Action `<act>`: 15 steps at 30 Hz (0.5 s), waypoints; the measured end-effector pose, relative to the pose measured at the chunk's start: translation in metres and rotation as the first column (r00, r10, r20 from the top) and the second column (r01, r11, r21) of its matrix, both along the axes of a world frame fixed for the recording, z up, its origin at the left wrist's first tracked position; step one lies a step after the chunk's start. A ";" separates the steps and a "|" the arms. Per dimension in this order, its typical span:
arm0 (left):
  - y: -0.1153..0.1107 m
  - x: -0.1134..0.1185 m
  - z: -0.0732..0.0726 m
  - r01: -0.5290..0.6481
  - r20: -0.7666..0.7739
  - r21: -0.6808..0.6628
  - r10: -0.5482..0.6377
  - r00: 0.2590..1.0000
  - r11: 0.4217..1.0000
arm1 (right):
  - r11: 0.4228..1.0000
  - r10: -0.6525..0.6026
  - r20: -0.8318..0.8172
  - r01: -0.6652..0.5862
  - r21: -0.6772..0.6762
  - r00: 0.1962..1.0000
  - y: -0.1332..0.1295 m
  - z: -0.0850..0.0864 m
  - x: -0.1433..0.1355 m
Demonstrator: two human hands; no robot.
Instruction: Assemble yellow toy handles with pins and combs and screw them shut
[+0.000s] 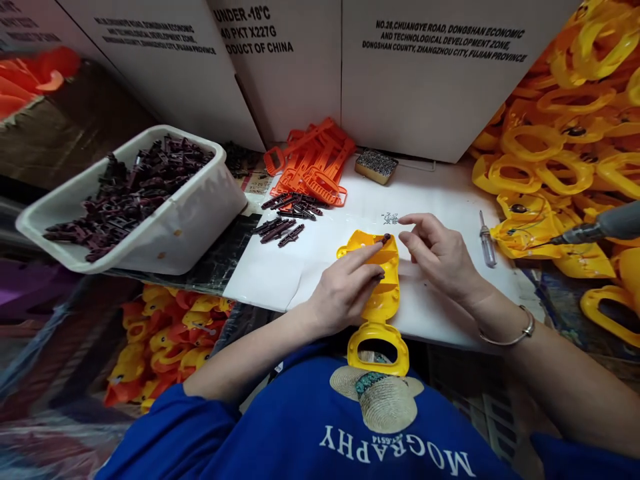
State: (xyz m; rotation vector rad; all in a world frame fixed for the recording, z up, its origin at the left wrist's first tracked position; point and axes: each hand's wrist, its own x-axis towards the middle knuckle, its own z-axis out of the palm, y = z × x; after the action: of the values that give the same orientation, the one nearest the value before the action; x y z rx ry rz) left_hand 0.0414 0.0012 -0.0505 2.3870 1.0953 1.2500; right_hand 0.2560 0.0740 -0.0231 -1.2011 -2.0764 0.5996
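Observation:
A yellow plastic shell half (384, 308) with an oval loop at its near end lies on the white work surface, the loop hanging over the edge by my body. My left hand (340, 287) rests over the shell, its fingers holding a dark maroon plastic part (386, 238) against the inside; most of that part is hidden. To the right, my right hand (440, 257) hovers with thumb and forefinger apart, close to a few small screws (390, 219) on the white sheet. I see nothing between those fingers.
A white tub (200, 193) of dark parts stands left. Loose dark parts (285, 230), orange frames (315, 163) and a tin of screws (376, 165) lie ahead. Rightward are a screwdriver (486, 240), a power driver (600, 227) and heaped yellow shells (530, 143). Cartons (400, 87) wall the back.

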 end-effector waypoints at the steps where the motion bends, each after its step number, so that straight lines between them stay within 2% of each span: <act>1: 0.002 -0.003 0.004 -0.022 0.116 -0.046 0.027 0.993 0.999 | 1.000 -0.018 -0.023 0.018 -0.003 1.000 -0.002 0.001 0.001; 3: 0.010 -0.008 0.013 -0.050 0.336 -0.201 0.117 0.935 0.978 | 1.000 -0.024 -0.050 0.025 0.012 0.998 -0.007 0.001 0.001; 4: 0.014 -0.010 0.017 -0.033 0.437 -0.303 0.170 0.883 0.953 | 0.999 -0.021 -0.058 0.023 0.023 0.998 -0.009 0.000 0.001; 6: 0.025 -0.014 0.023 0.072 0.602 -0.492 0.279 0.748 0.868 | 0.999 -0.021 -0.067 0.024 0.040 0.998 -0.012 -0.002 0.000; 9: 0.040 -0.016 0.026 0.210 0.696 -0.620 0.406 0.593 0.756 | 0.998 -0.024 -0.069 0.027 0.050 0.997 -0.015 -0.006 -0.001; 11: 0.047 -0.016 0.025 0.235 0.698 -0.650 0.444 0.562 0.723 | 0.997 -0.026 -0.067 0.031 0.070 0.997 -0.017 -0.009 0.000; 15: 0.051 -0.016 0.025 0.273 0.695 -0.676 0.469 0.546 0.685 | 0.984 -0.044 -0.068 0.055 0.170 0.997 -0.020 -0.010 0.002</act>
State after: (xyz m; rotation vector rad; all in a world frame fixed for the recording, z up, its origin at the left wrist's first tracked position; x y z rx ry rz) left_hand 0.0256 0.0525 -0.0260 0.8735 1.0779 1.3698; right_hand 0.2581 0.0539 -0.0331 -1.1166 -1.9947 0.4215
